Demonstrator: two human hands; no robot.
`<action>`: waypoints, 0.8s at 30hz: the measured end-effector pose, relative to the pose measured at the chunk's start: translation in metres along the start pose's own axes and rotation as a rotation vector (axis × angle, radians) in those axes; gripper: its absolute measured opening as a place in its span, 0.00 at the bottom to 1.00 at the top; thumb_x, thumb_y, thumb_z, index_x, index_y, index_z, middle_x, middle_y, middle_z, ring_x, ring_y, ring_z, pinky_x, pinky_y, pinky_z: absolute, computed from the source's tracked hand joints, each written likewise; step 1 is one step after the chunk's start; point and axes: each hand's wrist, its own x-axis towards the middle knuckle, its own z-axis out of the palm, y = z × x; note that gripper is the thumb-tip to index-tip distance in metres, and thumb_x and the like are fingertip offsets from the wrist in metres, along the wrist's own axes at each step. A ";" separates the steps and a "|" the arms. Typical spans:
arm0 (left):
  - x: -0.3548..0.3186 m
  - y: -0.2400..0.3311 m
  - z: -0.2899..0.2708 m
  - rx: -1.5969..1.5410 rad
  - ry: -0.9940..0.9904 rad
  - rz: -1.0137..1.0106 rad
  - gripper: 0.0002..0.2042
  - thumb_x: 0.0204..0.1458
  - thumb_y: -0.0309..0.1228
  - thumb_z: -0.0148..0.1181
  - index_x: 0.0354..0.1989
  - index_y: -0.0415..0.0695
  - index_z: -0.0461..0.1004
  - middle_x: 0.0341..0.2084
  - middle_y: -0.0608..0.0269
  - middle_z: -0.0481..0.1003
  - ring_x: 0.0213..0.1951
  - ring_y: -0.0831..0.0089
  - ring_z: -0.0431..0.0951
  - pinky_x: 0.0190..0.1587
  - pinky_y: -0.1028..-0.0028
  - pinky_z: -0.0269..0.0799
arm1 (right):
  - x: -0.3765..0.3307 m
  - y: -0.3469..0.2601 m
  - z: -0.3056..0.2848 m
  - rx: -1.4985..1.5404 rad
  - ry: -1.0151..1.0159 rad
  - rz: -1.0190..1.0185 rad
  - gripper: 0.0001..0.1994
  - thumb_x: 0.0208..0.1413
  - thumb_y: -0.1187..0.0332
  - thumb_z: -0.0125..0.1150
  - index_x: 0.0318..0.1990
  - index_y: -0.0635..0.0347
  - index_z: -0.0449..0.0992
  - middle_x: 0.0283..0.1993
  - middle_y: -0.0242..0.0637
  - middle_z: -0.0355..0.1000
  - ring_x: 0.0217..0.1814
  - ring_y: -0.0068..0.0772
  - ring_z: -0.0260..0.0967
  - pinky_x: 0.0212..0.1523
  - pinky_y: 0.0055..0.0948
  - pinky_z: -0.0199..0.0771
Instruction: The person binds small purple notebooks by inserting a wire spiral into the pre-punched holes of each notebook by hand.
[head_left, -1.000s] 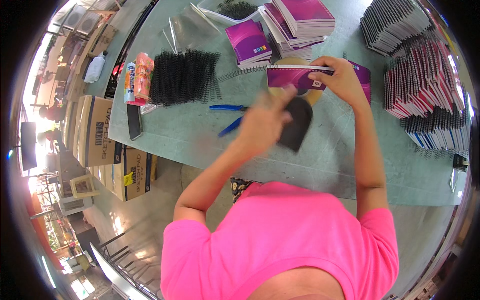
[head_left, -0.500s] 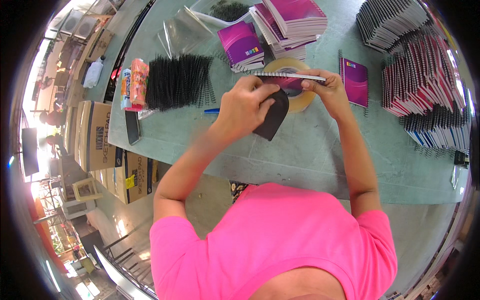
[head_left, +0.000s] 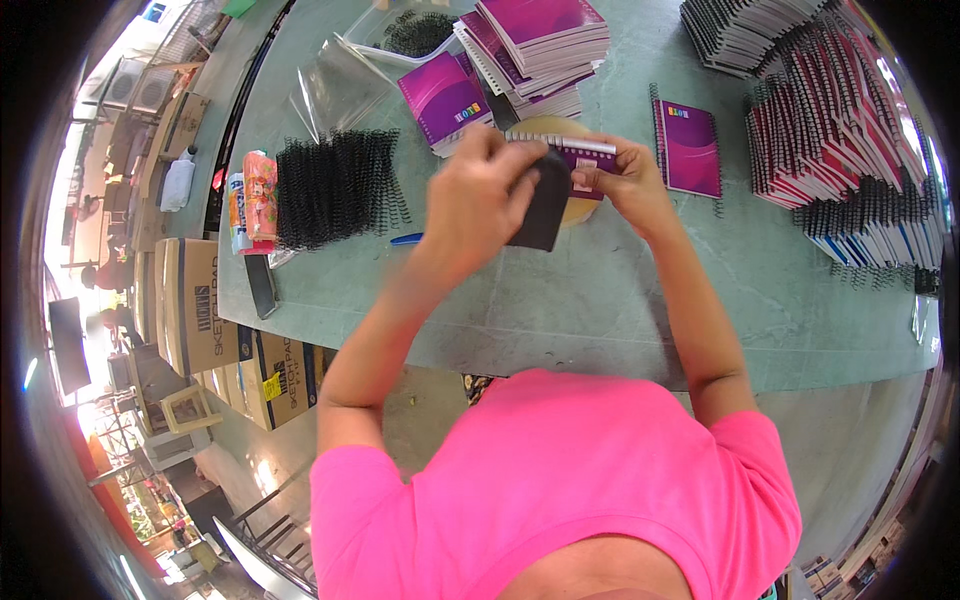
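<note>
Right grip (head_left: 635, 190) pinching notebook (head_left: 582, 150), purple cover, white page edge

White glare burns beyond the left edge of the worktop (head_left: 600, 310), itself bright, softly shadowed along its near edge, fisheye-bowed; the left wrist (head_left: 412, 277) is blurred.

big green table (head_left: 600, 320), grey-brown floor (head_left: 410, 430) with shiny spots, brown boxes (head_left: 196, 310) beside the table, bright daylight (head_left: 75, 215) far left
</note>
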 end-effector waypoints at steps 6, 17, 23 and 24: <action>0.022 0.001 -0.007 0.075 0.099 0.074 0.12 0.41 0.26 0.62 0.37 0.51 0.78 0.28 0.59 0.67 0.30 0.63 0.71 0.34 0.69 0.69 | -0.001 0.011 -0.010 -0.088 -0.035 0.005 0.13 0.50 0.77 0.59 0.45 0.67 0.73 0.38 0.31 0.74 0.39 0.19 0.70 0.44 0.21 0.70; 0.033 0.016 -0.011 -0.013 0.092 0.091 0.13 0.41 0.23 0.65 0.37 0.45 0.77 0.29 0.62 0.70 0.31 0.71 0.71 0.34 0.77 0.68 | -0.003 0.004 -0.006 -0.193 -0.091 -0.070 0.14 0.52 0.78 0.56 0.48 0.65 0.72 0.38 0.29 0.74 0.39 0.16 0.68 0.43 0.18 0.68; -0.039 0.018 0.027 -0.225 -0.442 -0.058 0.14 0.41 0.28 0.65 0.38 0.46 0.74 0.31 0.57 0.69 0.37 0.60 0.72 0.40 0.66 0.68 | 0.000 0.002 -0.002 -0.098 -0.052 -0.199 0.13 0.51 0.77 0.58 0.46 0.64 0.73 0.39 0.30 0.73 0.38 0.16 0.68 0.40 0.17 0.70; -0.048 0.013 0.033 -0.167 -0.351 0.011 0.14 0.40 0.29 0.65 0.39 0.47 0.74 0.32 0.56 0.68 0.37 0.60 0.71 0.40 0.65 0.67 | 0.000 -0.001 -0.003 -0.077 -0.061 -0.135 0.12 0.51 0.78 0.58 0.45 0.64 0.73 0.41 0.31 0.73 0.40 0.18 0.68 0.43 0.19 0.70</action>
